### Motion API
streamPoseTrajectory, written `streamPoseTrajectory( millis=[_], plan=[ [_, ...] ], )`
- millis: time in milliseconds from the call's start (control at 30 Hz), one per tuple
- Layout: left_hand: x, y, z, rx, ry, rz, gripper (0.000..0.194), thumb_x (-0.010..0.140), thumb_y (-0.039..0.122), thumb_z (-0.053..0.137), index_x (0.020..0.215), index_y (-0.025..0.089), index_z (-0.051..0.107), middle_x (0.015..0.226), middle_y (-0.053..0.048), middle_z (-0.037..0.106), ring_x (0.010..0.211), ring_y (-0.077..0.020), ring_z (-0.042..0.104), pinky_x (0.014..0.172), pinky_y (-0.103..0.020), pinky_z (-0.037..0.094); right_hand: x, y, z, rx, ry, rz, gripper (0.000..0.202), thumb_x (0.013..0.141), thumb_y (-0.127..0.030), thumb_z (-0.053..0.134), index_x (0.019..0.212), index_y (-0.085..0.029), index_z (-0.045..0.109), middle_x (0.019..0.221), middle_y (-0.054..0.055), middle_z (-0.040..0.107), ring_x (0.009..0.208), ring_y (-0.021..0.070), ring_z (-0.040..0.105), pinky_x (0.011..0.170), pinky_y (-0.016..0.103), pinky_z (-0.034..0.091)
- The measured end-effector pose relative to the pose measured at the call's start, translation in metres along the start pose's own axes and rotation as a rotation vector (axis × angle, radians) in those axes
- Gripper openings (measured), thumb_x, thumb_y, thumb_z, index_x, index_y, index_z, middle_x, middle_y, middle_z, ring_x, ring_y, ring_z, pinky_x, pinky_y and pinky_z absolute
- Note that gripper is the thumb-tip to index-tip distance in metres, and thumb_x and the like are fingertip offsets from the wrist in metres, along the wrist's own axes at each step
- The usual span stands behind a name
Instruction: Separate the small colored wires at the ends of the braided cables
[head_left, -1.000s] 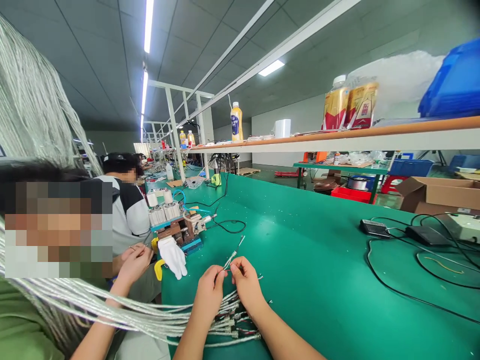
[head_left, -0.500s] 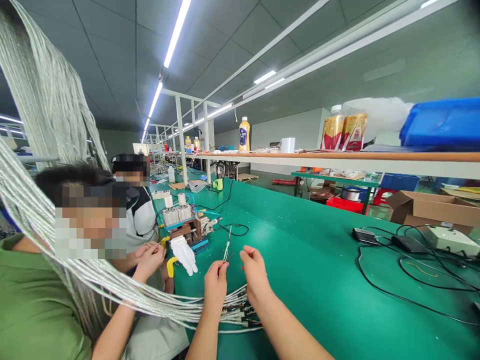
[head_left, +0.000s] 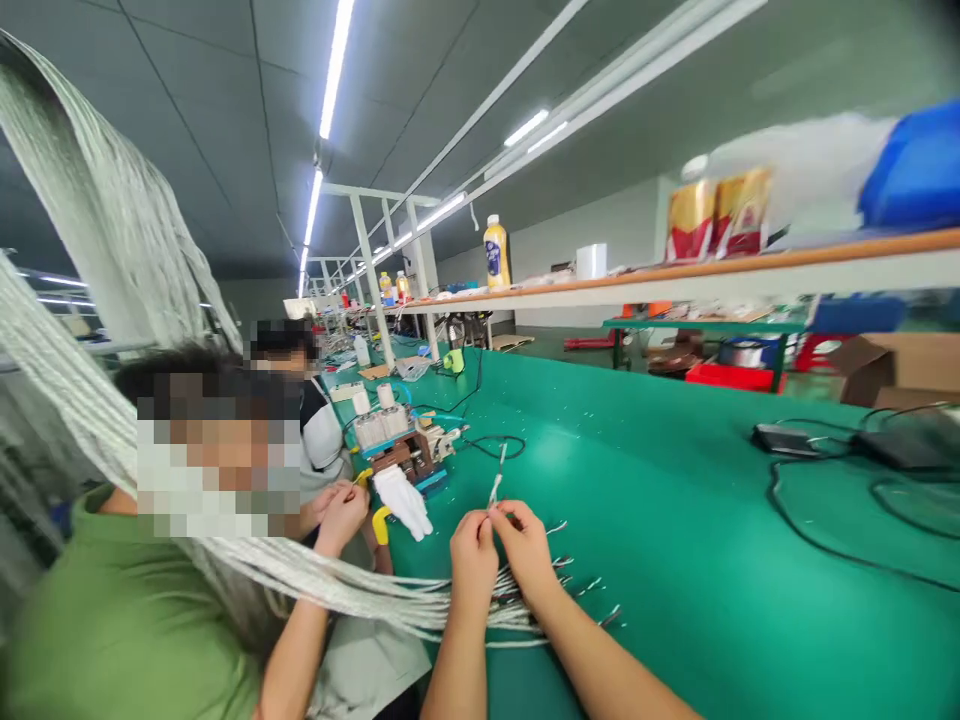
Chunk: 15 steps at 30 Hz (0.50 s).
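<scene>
My left hand (head_left: 474, 548) is closed in a pinch on a thin white cable (head_left: 496, 488), whose end points up and away over the green table. My right hand (head_left: 523, 545) is closed too, its fingertips meeting the left ones at the same cable. Which strand each fingertip grips is too small to make out. Under my wrists lies a bundle of silvery-white cables (head_left: 420, 603), with several stripped wire ends (head_left: 589, 588) fanning out to the right of my right forearm.
A small machine (head_left: 401, 440) with a white glove (head_left: 403, 502) stands ahead left. At left, a co-worker in a green shirt (head_left: 150, 610) sits by the hanging cables. Black pedals (head_left: 784, 438) with cords lie right. A shelf (head_left: 637, 283) holding bottles runs above the table.
My right hand has moved in to meet my left at the cable; before, they were apart. The view has shifted, and more wire ends show on the table.
</scene>
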<state>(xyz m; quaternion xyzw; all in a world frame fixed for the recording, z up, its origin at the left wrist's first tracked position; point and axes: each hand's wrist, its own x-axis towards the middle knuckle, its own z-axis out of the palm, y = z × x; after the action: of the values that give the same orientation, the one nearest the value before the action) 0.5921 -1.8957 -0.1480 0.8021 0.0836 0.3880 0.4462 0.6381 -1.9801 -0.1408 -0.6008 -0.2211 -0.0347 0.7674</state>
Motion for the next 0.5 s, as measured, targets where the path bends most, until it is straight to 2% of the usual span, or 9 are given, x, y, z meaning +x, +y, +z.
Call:
streamPoseTrajectory(
  millis=[233,400,500],
  plan=[
    [-0.003,0.004,-0.001,0.091,-0.030,0.003,0.032,0.096,0.038,0.038,0.090,0.018,0.062,0.089,-0.009,0.067,0.084,-0.0216,0.060,0.079,-0.035,0.047,0.001,0.003,-0.004,0.144,-0.016,0.098,0.034,0.074,-0.051,0.072,0.073,-0.019,0.061,0.076,0.003,0.061,0.075,0.0192,0.051,0.072,0.032,0.040],
    [-0.006,0.013,-0.002,0.055,-0.031,0.054,0.032,0.098,0.040,0.037,0.088,0.020,0.059,0.093,-0.008,0.064,0.088,-0.0206,0.059,0.080,-0.034,0.046,0.002,-0.006,-0.001,0.246,-0.036,0.274,0.040,0.069,-0.049,0.073,0.061,-0.019,0.049,0.060,-0.003,0.044,0.061,0.0129,0.036,0.059,0.028,0.030],
    [-0.008,0.017,-0.001,0.035,0.000,0.103,0.030,0.098,0.038,0.037,0.080,0.021,0.053,0.092,-0.008,0.061,0.088,-0.0205,0.057,0.080,-0.034,0.044,0.010,-0.008,-0.001,0.289,-0.111,0.412,0.032,0.071,-0.040,0.069,0.060,-0.020,0.046,0.054,-0.004,0.038,0.051,0.0108,0.031,0.050,0.026,0.027]
  ],
)
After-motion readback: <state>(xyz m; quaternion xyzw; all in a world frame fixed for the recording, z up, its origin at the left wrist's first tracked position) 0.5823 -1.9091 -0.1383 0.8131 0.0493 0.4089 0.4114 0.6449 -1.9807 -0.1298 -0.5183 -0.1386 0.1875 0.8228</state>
